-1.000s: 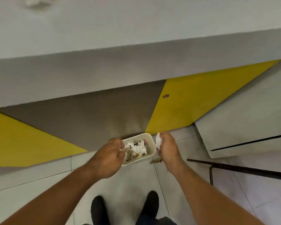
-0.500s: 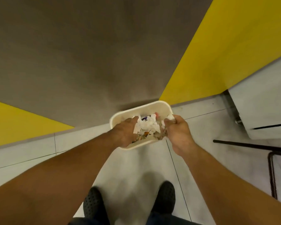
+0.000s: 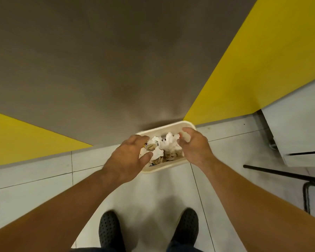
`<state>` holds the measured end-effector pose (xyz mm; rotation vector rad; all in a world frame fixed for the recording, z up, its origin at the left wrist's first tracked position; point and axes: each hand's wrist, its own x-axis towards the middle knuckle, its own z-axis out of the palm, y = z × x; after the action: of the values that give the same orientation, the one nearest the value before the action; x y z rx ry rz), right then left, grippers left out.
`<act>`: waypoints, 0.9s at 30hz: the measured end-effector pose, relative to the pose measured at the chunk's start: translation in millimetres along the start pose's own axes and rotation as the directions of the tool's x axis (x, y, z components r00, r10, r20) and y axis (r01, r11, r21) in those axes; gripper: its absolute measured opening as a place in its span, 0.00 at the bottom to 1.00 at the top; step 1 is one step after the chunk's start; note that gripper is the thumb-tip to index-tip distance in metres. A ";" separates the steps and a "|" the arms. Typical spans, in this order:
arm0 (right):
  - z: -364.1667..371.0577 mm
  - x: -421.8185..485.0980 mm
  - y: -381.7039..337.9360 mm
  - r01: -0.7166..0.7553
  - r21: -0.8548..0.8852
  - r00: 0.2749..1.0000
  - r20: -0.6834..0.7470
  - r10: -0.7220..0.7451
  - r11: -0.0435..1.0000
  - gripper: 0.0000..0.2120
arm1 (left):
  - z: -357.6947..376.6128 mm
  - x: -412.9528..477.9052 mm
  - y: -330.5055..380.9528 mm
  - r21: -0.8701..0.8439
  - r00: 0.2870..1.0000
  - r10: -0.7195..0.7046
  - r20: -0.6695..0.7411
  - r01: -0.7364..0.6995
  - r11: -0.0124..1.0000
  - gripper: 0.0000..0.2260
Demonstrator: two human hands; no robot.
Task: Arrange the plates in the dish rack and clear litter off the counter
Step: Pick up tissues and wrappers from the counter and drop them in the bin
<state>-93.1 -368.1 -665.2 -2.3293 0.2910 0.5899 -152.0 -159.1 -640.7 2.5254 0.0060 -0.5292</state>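
**Desk:** What are the fingers doing?

**Operator:** On my feed the fingers [image 3: 137, 140] of the left hand [image 3: 127, 159] are spread and slack over the crumpled paper [image 3: 168, 143], gripping nothing. Half a second ago that hand was bunched down in the heap. The fingers [image 3: 185, 133] of the right hand [image 3: 195, 149] are curled at the far right corner of the cream bin [image 3: 162, 170]. I cannot tell whether they pinch a scrap or only touch the rim. Earlier that hand held a white scrap lower on the same side.

**Desk:** And the bin?

**Operator:** It has not shifted. It sits on the tiled floor [image 3: 44, 179], its far side against the foot of the grey panel [image 3: 116, 70], just left of where the yellow panel [image 3: 253, 70] starts.

**Desk:** Anything in the way?

**Operator:** Both hands cover its ends, so I see only the near rim and part of the far one. A black metal frame [image 3: 280, 174] lies well apart to the right, below a white cabinet [image 3: 298, 133]. Black shoes [image 3: 109, 228] stand on the floor nearer to me.

**Desk:** Which way does it point?

**Operator:** Mouth up, with the long axis running left to right and the right end a little farther from me.
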 end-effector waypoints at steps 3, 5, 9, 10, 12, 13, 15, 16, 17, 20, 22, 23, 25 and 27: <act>-38.4 -37.3 -26.2 0.073 0.004 0.996 0.041 -0.073 0.997 0.15 | -38.3 -25.6 32.1 -0.028 0.995 0.021 -0.093 -0.023 0.999 0.24; -70.6 -69.3 -51.4 0.137 0.023 0.990 0.038 -0.137 0.990 0.13 | -72.2 -50.3 64.3 -0.048 0.985 0.054 -0.161 -0.063 0.997 0.23; -148.9 -134.1 -117.2 0.283 0.033 0.959 -0.026 -0.282 0.959 0.11 | -159.6 -104.5 130.8 -0.088 0.955 0.090 -0.283 -0.120 0.989 0.18; -170.0 -149.7 -134.0 0.320 0.038 0.947 -0.049 -0.318 0.947 0.09 | -183.2 -117.7 146.0 -0.075 0.947 0.104 -0.304 -0.133 0.988 0.17; -212.8 -180.5 -166.6 0.399 0.044 0.914 -0.101 -0.393 0.916 0.07 | -230.3 -143.6 173.4 -0.038 0.928 0.136 -0.346 -0.158 0.987 0.17; -234.1 -195.5 -182.1 0.432 0.047 0.898 -0.122 -0.424 0.901 0.07 | -253.1 -155.7 186.1 -0.017 0.918 0.150 -0.368 -0.168 0.986 0.17; -275.5 -223.2 -210.6 0.489 0.049 0.865 -0.157 -0.477 0.871 0.08 | -295.1 -178.6 211.5 0.015 0.899 0.164 -0.406 -0.173 0.985 0.18; -294.7 -234.4 -223.8 0.515 0.042 0.847 -0.177 -0.500 0.856 0.08 | -313.8 -187.8 223.3 0.027 0.889 0.174 -0.423 -0.179 0.983 0.19; -312.5 -243.8 -236.2 0.536 0.035 0.831 -0.199 -0.520 0.843 0.08 | -330.6 -195.2 234.4 0.042 0.878 0.192 -0.438 -0.194 0.980 0.20; -358.9 -263.6 -274.1 0.592 0.004 0.782 -0.247 -0.572 0.806 0.09 | -374.3 -207.5 265.4 0.087 0.838 0.265 -0.477 -0.255 0.963 0.20; -383.0 -273.3 -298.7 0.625 -0.011 0.756 -0.241 -0.609 0.781 0.09 | -400.1 -209.4 281.8 0.080 0.812 0.293 -0.504 -0.294 0.953 0.22; -392.9 -277.9 -310.1 0.642 -0.018 0.742 -0.237 -0.627 0.767 0.09 | -412.9 -209.6 288.5 0.066 0.797 0.302 -0.523 -0.316 0.947 0.23; -408.2 -286.0 -328.7 0.670 -0.039 0.714 -0.243 -0.657 0.742 0.10 | -436.7 -209.4 298.8 0.055 0.764 0.325 -0.557 -0.356 0.933 0.23; -418.3 -291.5 -345.0 0.683 -0.061 0.696 -0.248 -0.674 0.728 0.10 | -457.0 -209.9 303.7 0.071 0.736 0.341 -0.585 -0.373 0.925 0.23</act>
<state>-82.9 -392.8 -50.2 -2.2484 -0.4515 -0.0928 -142.4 -155.7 -53.4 2.4455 -0.2307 0.4207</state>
